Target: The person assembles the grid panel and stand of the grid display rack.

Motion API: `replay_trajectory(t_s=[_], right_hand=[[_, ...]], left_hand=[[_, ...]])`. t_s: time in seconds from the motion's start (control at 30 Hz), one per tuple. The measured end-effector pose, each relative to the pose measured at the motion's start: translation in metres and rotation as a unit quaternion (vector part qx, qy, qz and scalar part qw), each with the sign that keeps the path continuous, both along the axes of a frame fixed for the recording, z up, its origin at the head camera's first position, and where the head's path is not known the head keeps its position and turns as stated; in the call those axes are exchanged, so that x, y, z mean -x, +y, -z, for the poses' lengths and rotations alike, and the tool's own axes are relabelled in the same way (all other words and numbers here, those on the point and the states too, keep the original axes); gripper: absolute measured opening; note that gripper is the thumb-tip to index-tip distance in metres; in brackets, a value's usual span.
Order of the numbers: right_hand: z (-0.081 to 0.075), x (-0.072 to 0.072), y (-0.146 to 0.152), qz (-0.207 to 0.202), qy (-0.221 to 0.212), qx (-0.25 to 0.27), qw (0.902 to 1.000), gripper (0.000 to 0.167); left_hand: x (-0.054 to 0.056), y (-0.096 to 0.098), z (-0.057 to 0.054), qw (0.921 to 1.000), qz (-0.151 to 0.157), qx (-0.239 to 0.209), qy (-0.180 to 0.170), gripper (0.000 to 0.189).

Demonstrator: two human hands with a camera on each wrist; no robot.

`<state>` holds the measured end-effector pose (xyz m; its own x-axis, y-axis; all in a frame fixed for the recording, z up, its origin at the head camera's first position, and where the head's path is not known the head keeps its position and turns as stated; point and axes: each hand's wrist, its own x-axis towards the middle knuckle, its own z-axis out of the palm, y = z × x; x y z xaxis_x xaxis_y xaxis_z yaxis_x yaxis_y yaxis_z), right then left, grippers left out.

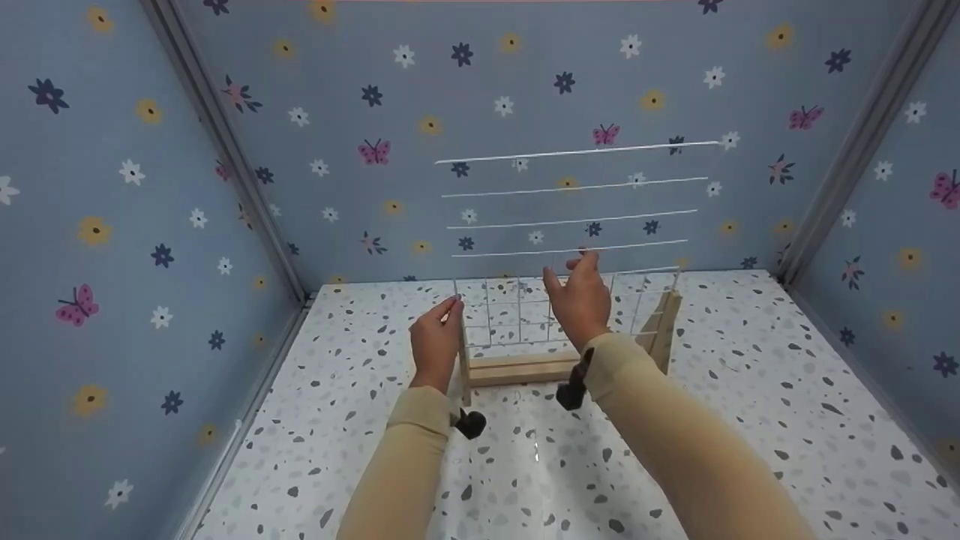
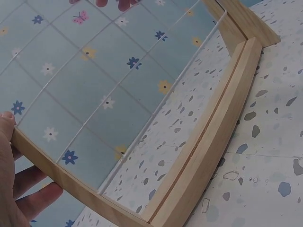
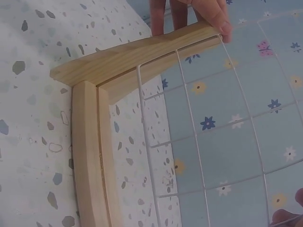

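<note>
A white wire grid panel (image 1: 519, 311) stands up between two wooden side pieces of a small frame. My left hand (image 1: 437, 341) grips the left side piece (image 2: 71, 182) near its end, thumb on top by the grid and fingers beneath. In front of the grid's middle is my right hand (image 1: 581, 300), thumb and fingers spread apart, fingertips close to the wires. The right side piece (image 1: 664, 330) slants up from the grooved wooden base bar (image 1: 525, 369). In the left wrist view the grid's lowest wire (image 2: 151, 118) runs above the groove, with a gap between.
The frame stands on a white speckled tabletop (image 1: 352, 450). Behind it rises a blue wall (image 1: 480, 82) with flowers and butterflies, and more patterned walls close off the left and right. Grey metal posts (image 1: 225, 142) mark the corners. Dark wrist cameras (image 1: 471, 424) hang under both sleeves.
</note>
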<state>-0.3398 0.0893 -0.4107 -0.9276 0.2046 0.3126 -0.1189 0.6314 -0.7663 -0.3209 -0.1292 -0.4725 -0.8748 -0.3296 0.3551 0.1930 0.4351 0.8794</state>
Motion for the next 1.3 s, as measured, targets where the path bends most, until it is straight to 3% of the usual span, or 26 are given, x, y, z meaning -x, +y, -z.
replay_trajectory(t_s=[0.27, 1.3], right_hand=[[0.007, 0.000, 0.000, 0.002, 0.008, -0.003, 1.0000, 0.070], [0.025, 0.002, -0.003, 0.015, -0.011, -0.016, 0.9997, 0.065]], left_hand=[[0.001, 0.000, 0.000, 0.9999, -0.006, 0.005, -0.014, 0.029], [-0.001, 0.001, 0.004, 1.0000, -0.008, 0.003, -0.002, 0.031]])
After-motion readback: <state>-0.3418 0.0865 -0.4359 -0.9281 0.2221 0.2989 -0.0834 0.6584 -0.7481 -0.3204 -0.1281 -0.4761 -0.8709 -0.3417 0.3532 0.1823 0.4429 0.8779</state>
